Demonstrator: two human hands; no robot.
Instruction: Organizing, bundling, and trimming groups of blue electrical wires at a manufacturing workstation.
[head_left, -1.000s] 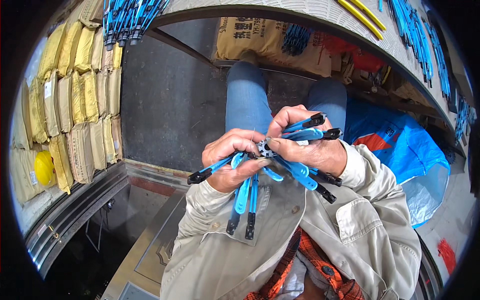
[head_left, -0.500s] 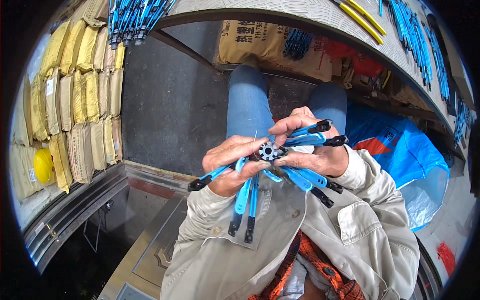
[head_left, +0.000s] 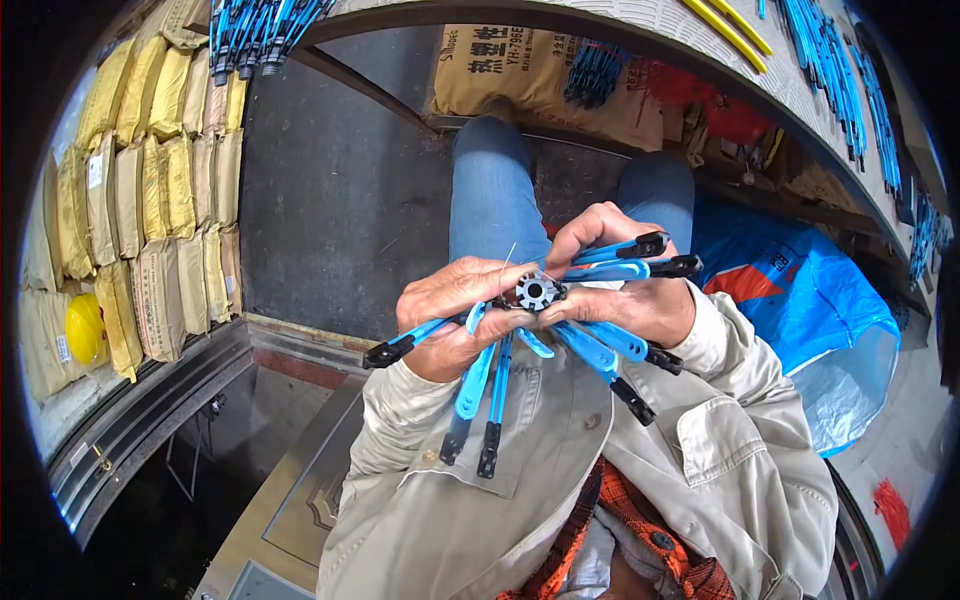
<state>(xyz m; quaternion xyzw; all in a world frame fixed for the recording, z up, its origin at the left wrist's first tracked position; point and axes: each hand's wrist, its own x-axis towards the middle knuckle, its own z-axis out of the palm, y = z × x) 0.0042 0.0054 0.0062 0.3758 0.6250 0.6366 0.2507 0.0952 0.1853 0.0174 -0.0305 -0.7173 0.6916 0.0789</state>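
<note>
Above my lap, both hands grip a small round slotted hub point(head_left: 535, 292), grey and black with a dark centre hole. Blue flat arms point(head_left: 592, 347) with black tips fan out from it to both sides and downward. My left hand point(head_left: 440, 303) pinches the hub's left side between thumb and fingers, with several arms sticking out below. The right hand point(head_left: 640, 310) presses its thumb against the hub's right side, its bent fingers above by two more arms. A thin pale wire point(head_left: 510, 255) rises beside the left thumb. The joints between arms and hub are partly hidden by the fingers.
A workbench point(head_left: 640, 35) carries bundles of blue arms point(head_left: 825, 80) and yellow-handled tools point(head_left: 735, 35). Beneath it lies a brown sack point(head_left: 490, 90). Stacked sacks point(head_left: 165, 190) and a yellow helmet point(head_left: 86, 330) stand left. A blue plastic bag point(head_left: 830, 330) sits at right.
Both hands keep their grip on the hub. The right fingers have shifted slightly upward, and the arms on that side have swung a little. The hub's slotted face has turned slightly.
</note>
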